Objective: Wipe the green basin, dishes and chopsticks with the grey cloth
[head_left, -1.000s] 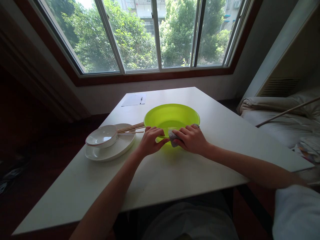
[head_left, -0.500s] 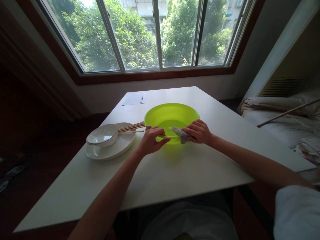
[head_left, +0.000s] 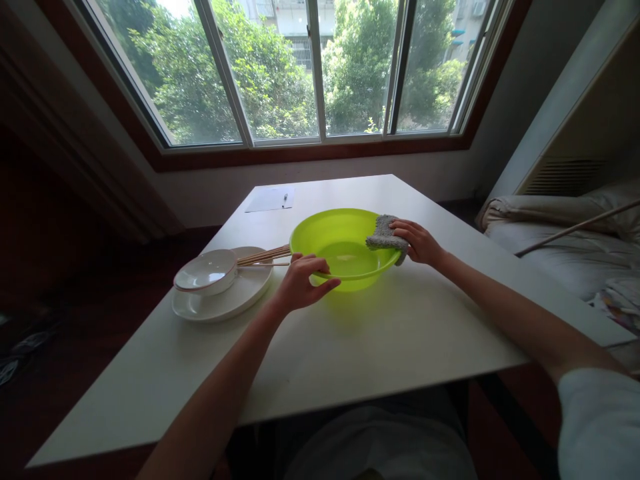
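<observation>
A lime-green plastic basin (head_left: 345,230) stands on the white table (head_left: 380,333) in front of me. My left hand (head_left: 303,283) grips the basin's near rim, fingers over the edge and thumb outside. My right hand (head_left: 419,241) is closed on a grey cloth (head_left: 383,235), which it presses over the basin's right rim.
Left of the basin, an upturned white bowl (head_left: 206,272) rests on a white plate (head_left: 225,303), with wooden chopsticks (head_left: 263,255) lying across the plate. A sheet of paper with a pen (head_left: 270,199) lies at the table's far edge. Bedding (head_left: 565,233) lies to the right.
My right hand has carried the grey cloth along the rim, from the near edge round to the right side of the basin. My left hand has kept its grip.
</observation>
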`<state>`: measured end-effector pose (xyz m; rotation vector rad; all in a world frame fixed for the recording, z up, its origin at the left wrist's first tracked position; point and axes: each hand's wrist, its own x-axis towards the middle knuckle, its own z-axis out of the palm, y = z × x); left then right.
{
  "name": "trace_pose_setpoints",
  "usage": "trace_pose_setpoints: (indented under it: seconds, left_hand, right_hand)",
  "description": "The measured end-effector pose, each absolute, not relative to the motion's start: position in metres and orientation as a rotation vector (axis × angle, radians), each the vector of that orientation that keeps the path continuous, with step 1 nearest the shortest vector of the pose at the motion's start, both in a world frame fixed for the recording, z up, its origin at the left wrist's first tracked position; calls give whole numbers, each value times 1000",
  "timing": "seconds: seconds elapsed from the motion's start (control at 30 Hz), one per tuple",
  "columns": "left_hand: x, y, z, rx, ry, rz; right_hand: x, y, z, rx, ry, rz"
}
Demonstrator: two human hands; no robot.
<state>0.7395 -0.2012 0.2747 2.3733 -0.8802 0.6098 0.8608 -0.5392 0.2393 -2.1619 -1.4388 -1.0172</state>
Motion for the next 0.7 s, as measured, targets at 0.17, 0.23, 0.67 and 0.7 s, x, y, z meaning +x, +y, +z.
trace_pose_setpoints:
  seconds: [0.17, 0.23, 0.67, 0.7]
  left_hand:
    - [739, -201, 276, 2397, -871, 596]
    - [738, -201, 276, 2405, -872, 585]
    - [735, -206, 277, 2392, -862, 610]
    - [735, -206, 277, 2393, -864, 619]
  right_hand:
    - [847, -533, 242, -2172, -1495, -1024]
    - [837, -523, 241, -2112, -1531, -1082]
    - [751, -460, 257, -2432, -1346, -1202]
    - [752, -460, 258, -2418, -1374, -1208]
